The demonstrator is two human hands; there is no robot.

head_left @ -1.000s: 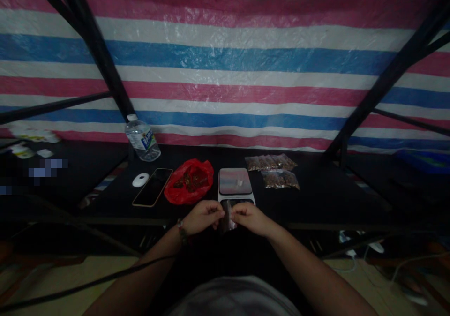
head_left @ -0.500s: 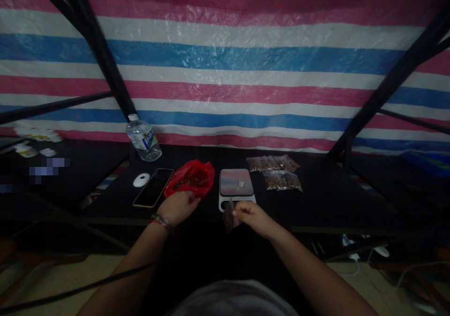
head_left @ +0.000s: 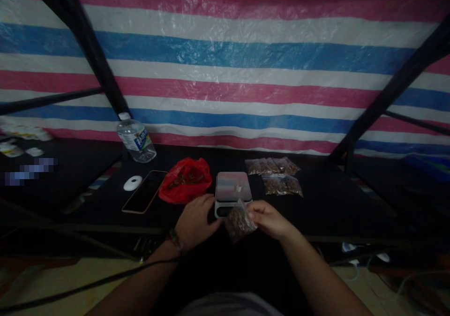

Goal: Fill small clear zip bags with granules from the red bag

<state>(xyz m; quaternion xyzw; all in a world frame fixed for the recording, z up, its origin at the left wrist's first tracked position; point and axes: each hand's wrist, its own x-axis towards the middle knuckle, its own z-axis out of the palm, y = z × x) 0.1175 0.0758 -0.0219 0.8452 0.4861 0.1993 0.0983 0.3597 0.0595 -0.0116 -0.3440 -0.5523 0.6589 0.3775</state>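
My right hand (head_left: 270, 218) pinches a small clear plastic bag (head_left: 239, 221) of brown dried bits, which hangs tilted over the front of the kitchen scale (head_left: 228, 184). A small pale item (head_left: 238, 188) on the weighing plate may be a reflection or an object; I cannot tell. Beside the scale's left front corner is my left hand (head_left: 197, 221), its thumb apart from the stretched fingers, holding nothing. Whether the fingertips touch the scale is unclear. Just behind this hand, a crumpled red plastic bag (head_left: 168, 195) stands open with more brown bits inside.
Several filled clear bags (head_left: 282, 184) lie in two rows right of the scale. On the left are a phone (head_left: 145, 191), a white oval object (head_left: 132, 183) and a clear plastic bottle (head_left: 137, 140). Black metal bars (head_left: 93, 48) frame the striped sheet (head_left: 228, 67) behind the table.
My left hand has left the red bag's front edge and moved right to the scale. The small bag in my right hand is now turned more toward me, with its contents plainer.
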